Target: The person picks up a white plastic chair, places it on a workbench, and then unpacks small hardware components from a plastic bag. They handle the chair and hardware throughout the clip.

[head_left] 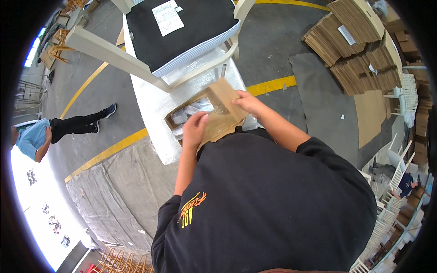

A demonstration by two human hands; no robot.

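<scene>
An open cardboard box (pixel 207 134) sits close to my body on a white, plastic-wrapped table-like surface (pixel 144 102). Clear plastic bags (pixel 193 109) with contents I cannot make out lie inside it. My right hand (pixel 248 103) pinches the raised cardboard flap (pixel 226 93) at its right edge. Over the box's near side, my left hand (pixel 195 128) has its fingers curled together against the cardboard. Just beyond the box, an upturned cream chair (pixel 109 51) rests on the same surface, its black seat underside (pixel 195 34) showing with a white paper sheet (pixel 167 18) on it.
Stacks of flattened cardboard (pixel 359 45) stand at the far right. A person in a light blue shirt (pixel 34 136) is on the left, another person (pixel 406 184) at the right edge near white chairs (pixel 400 166). Yellow lines (pixel 109 152) cross the grey floor; a grey sheet (pixel 123 191) covers part.
</scene>
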